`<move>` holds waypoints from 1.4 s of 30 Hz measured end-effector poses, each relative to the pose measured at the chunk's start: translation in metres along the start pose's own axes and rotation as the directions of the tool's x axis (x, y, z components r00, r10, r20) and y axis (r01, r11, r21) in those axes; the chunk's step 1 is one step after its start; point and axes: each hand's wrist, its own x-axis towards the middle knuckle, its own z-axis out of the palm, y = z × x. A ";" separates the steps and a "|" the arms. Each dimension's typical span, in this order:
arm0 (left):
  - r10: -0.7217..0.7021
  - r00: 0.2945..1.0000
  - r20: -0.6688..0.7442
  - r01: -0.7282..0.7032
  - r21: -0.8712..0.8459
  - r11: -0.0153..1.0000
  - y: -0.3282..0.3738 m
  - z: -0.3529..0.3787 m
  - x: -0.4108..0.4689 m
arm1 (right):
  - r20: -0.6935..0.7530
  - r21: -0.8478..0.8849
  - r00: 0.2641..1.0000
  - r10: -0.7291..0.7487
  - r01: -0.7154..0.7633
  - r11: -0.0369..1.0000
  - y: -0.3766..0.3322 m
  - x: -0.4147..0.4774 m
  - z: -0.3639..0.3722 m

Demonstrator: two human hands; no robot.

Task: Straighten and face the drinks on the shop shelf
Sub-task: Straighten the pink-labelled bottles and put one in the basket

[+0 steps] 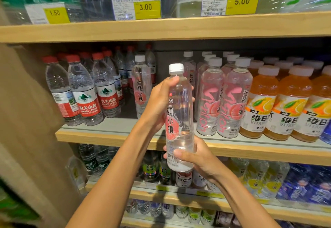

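Gripping the full peach-water bottle [180, 120] high and low, both hands [157, 102] closed round it — smooth, weighty plastic, firmest held mid-body.

Yellow price tags on the upper shelf read 1.50 [54, 13], 3.00 [145, 7] and 5.00 [242, 0]. Red-labelled water bottles [89, 108] carry "Nongfu Spring"; orange drink bottles [258, 118] show "维B"; the held bottle [179, 116] reads "小镇".
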 end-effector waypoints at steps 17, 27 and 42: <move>0.095 0.987 -0.129 -0.047 0.338 0.940 -0.036 -0.074 -0.026 | 0.020 -0.096 0.996 -0.091 0.093 0.991 0.009 0.056 0.038; 0.310 0.930 -0.200 -0.155 0.550 0.820 -0.045 -0.122 0.003 | -0.116 -0.778 0.931 -0.345 0.131 0.614 0.021 0.050 -0.014; 0.120 0.974 -0.191 0.007 0.556 0.831 -0.084 -0.158 -0.035 | 0.007 -0.952 0.931 -0.364 0.118 0.283 0.028 0.051 -0.026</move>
